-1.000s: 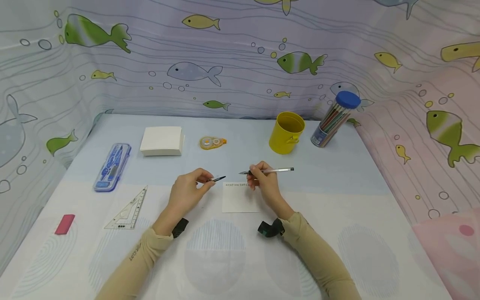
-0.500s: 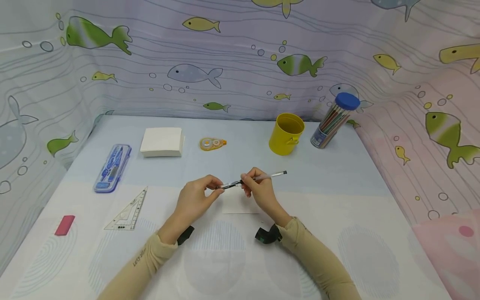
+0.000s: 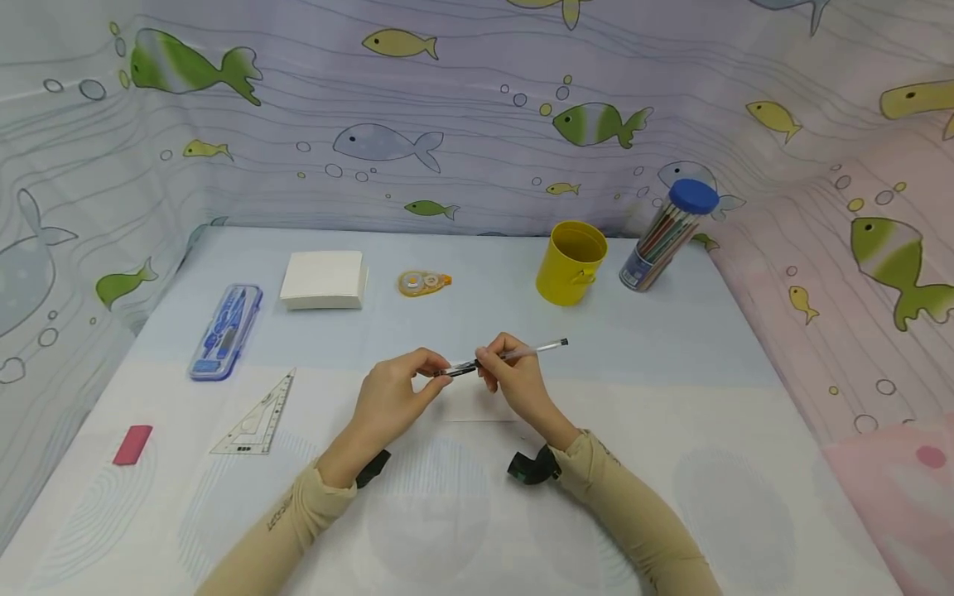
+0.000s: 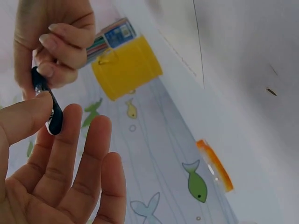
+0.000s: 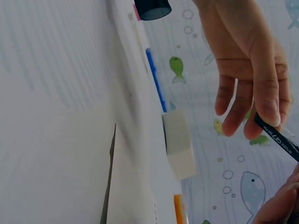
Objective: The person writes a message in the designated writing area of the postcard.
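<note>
At frame centre, a pen (image 3: 514,354) is gripped by the right hand (image 3: 514,382), its axis running left-right, its black cap (image 3: 453,369) apparently pinched by the left hand (image 3: 391,399).

yellow cup (image 3: 570,263) beside blue-lidded pencil tube (image 3: 667,234) at table back right; correction tape (image 3: 422,283), white box (image 3: 324,280) mid back; blue geometry case (image 3: 225,331), clear set square (image 3: 256,415), red eraser (image 3: 132,444) on left
</note>
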Tool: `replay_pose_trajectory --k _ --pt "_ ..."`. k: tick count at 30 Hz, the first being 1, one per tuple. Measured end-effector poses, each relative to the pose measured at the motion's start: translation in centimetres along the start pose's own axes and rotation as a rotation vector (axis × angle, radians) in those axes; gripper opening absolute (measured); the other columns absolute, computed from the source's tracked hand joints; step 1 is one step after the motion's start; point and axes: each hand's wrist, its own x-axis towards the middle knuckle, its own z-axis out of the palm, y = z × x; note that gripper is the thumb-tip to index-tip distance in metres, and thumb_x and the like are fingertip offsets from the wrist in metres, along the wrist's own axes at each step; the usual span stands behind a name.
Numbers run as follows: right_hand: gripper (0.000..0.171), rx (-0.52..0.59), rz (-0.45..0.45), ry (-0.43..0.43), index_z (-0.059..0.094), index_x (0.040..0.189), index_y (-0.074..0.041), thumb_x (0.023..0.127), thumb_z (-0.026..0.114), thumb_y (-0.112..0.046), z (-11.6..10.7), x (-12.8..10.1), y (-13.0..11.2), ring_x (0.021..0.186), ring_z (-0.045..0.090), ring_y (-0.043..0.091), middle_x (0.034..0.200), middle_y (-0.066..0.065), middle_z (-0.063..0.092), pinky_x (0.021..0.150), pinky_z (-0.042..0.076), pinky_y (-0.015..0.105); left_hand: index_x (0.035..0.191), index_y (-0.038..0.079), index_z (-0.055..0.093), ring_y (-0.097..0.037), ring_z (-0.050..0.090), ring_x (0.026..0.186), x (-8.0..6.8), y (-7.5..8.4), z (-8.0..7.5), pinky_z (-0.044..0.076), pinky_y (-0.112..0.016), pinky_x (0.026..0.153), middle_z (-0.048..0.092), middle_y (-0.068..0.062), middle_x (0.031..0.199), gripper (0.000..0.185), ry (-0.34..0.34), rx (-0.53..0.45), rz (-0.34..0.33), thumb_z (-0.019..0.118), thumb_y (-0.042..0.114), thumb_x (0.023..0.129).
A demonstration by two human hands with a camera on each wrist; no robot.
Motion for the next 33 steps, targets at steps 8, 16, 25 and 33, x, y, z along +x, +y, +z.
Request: replay_pose_trajectory --k 8,16,25,33 --pt "0.019 -0.001 -0.003 -0.006 0.051 0.077 0.0 0.094 0.059 -0.003 0.3 -0.2 -0.2 0.05 0.046 0.004 0.063 -0.009 0.056 0.047 0.041 0.016 0.095 0.014 0.071 -0.016 0.071 0.082 -0.2 0.4 0.2 0.058 -0.041 0.076 0.075 -0.001 0.089 0.014 0.026 -0.021 0.013 0.077 0.017 0.082" --pt "0.018 0.022 -0.031 -0.005 0.052 0.076 -0.001 0.092 0.06 -0.003 0.8 -0.6 -0.1 0.05 0.044 0.003 0.06 -0.01 0.054 0.046 0.036 0.016 0.095 0.011 0.071 -0.015 0.071 0.08 -0.4 0.5 0.5 0.06 -0.038 0.075 0.075 -0.002 0.09 0.015 0.056 -0.05 0.08 0.077 0.014 0.082" --pt "0.025 0.128 -0.127 -0.126 0.064 0.086 -0.022 0.092 0.062 -0.046 0.2 -0.8 0.1 0.053 0.047 0.001 0.068 -0.012 0.06 0.047 0.039 0.014 0.101 0.007 0.072 -0.015 0.07 0.08 0.0 0.4 0.2 0.059 -0.031 0.072 0.075 -0.004 0.096 0.02 0.077 -0.163 0.099 0.076 0.013 0.082" --pt "0.045 0.178 -0.246 -0.316 0.068 0.111 -0.025 0.1 0.038 -0.057 -1.1 -0.5 -0.5 0.054 0.051 0.003 0.079 -0.013 0.067 0.044 0.04 0.018 0.099 0.01 0.073 -0.013 0.069 0.075 0.4 0.6 -1.2 0.057 -0.024 0.07 0.075 -0.001 0.093 0.017 0.102 -0.262 0.05 0.076 0.011 0.082"
